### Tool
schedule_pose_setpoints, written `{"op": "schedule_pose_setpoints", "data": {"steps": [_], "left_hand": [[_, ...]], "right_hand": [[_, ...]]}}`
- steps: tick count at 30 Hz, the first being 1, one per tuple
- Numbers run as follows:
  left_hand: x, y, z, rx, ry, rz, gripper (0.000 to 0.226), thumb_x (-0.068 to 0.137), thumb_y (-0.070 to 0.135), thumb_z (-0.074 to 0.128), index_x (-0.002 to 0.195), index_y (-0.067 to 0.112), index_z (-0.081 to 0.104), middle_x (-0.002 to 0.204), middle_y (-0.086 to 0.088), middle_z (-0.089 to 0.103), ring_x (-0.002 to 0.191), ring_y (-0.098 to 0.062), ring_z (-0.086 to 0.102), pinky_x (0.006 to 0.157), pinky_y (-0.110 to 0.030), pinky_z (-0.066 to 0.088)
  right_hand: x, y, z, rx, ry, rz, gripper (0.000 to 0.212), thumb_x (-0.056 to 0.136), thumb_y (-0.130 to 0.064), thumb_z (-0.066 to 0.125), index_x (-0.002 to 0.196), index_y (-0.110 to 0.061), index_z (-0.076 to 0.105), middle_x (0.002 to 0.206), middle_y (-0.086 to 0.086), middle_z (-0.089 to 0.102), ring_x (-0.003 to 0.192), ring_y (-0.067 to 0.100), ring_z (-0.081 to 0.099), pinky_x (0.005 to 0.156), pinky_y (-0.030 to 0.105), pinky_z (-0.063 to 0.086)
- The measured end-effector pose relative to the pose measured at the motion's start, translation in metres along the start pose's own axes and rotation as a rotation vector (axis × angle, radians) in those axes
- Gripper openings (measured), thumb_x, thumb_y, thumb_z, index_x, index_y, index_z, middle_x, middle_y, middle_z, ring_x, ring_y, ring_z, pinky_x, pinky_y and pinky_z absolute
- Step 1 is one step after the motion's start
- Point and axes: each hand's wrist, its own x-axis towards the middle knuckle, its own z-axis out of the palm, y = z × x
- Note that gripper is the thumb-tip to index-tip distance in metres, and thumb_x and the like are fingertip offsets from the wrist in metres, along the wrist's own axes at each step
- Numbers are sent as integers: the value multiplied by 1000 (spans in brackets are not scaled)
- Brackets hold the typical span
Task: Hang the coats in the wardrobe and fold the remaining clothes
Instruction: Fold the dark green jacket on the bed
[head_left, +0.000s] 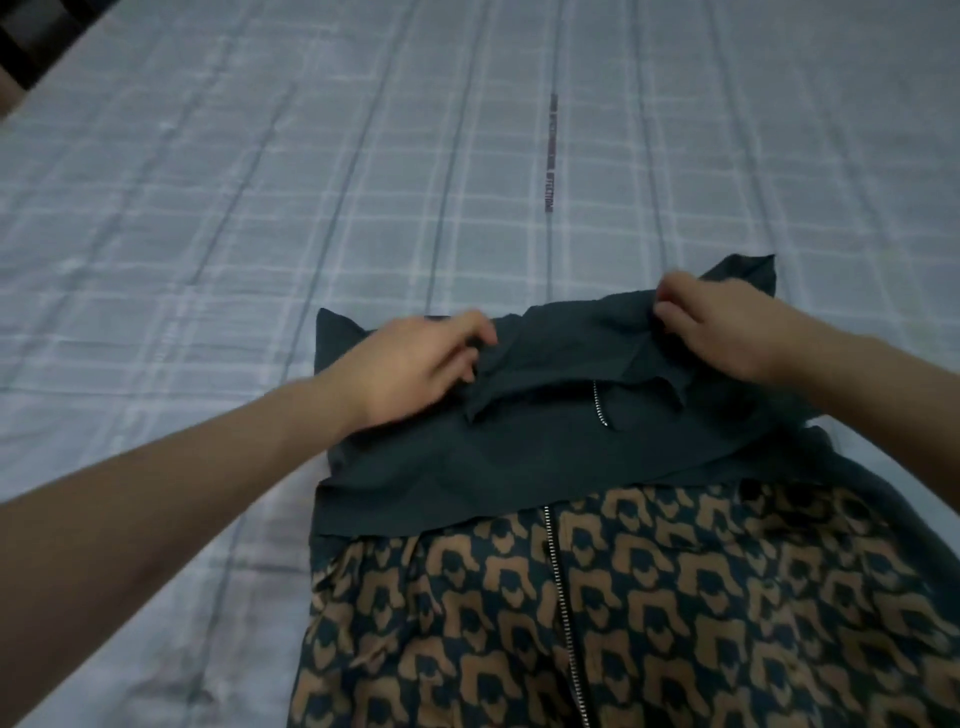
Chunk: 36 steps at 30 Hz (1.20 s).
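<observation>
The left hand (415, 358) curls its fingers into a fold of dark teal cloth; the right hand (722, 322) pinches the same collar edge. Between them lies the zip-front jacket (519, 462), its teal lining turned over a brown-and-navy patterned shell, on a pale blue checked bedsheet (260, 208). A dark printed strip (550, 156) on the sheet is too blurred to read.

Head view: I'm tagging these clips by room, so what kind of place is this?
Likely a bedroom: a checked bedsheet covers the wide surface, and both hands grip a zip jacket laid on it.
</observation>
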Motion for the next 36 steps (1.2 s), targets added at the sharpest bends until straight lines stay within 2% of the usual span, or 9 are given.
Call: {"op": "schedule_pose_setpoints", "data": {"steps": [4,7,10,13,16,24,27,32,36], "left_hand": [[23,-9,-20,70,-4,-189,38,83,9,66,118,21,55,118,-4,50,95,-21,56,88,-35,46],[33,-12,-29,351,-243,-392,63,76,33,74,133,30,46,135,-2,44,123,-30,41,103,-44,35],[39,-11,-42,229,-472,-517,70,73,37,78,135,26,46,131,-1,51,116,-28,52,99,-45,44],[33,4,-46,313,-590,-516,68,69,41,82,128,22,53,122,-1,59,111,-27,57,95,-45,48],[20,26,-55,397,-413,-449,42,77,34,76,114,21,61,111,-6,63,100,-30,59,83,-42,52],[-77,118,-80,630,229,-92,23,81,27,62,97,20,47,76,-10,64,66,-37,60,52,-34,31],[-133,141,-31,696,125,46,37,71,29,71,102,17,54,64,-6,65,53,-32,61,52,-30,42],[-203,189,62,473,-476,-167,66,89,58,46,140,19,28,123,-3,57,104,-27,60,75,-36,44],[-220,184,68,234,-274,-147,39,89,60,33,102,27,50,101,7,60,89,-18,62,68,-33,46]], "right_hand": [[24,-8,-2,-575,-31,-56,73,83,-30,66,143,-31,24,135,15,40,121,36,39,98,50,37],[29,-8,1,-674,-183,-5,75,79,-35,65,144,-33,28,153,8,21,140,31,20,111,63,7],[24,-9,-4,-659,-233,5,39,80,-27,64,116,-25,50,115,5,54,118,29,49,112,65,7],[4,-17,-20,-611,-151,-20,22,80,-26,65,99,-21,56,85,2,51,87,29,54,85,47,45],[-26,-14,-40,-553,-13,-55,16,82,-25,63,90,-24,48,85,1,45,78,27,49,61,37,39],[-156,12,-54,-583,466,-323,24,74,-4,70,94,-4,59,88,18,49,75,36,50,52,37,37],[-208,26,-17,-601,377,-283,38,65,-9,77,96,-8,57,91,16,50,77,34,51,59,39,38],[-275,48,51,-600,-120,-158,66,71,-34,74,129,-21,44,130,9,40,112,29,47,84,39,43],[-296,51,55,-414,-253,-56,46,83,-38,50,127,-28,40,123,-2,41,111,21,48,90,37,42]]}}
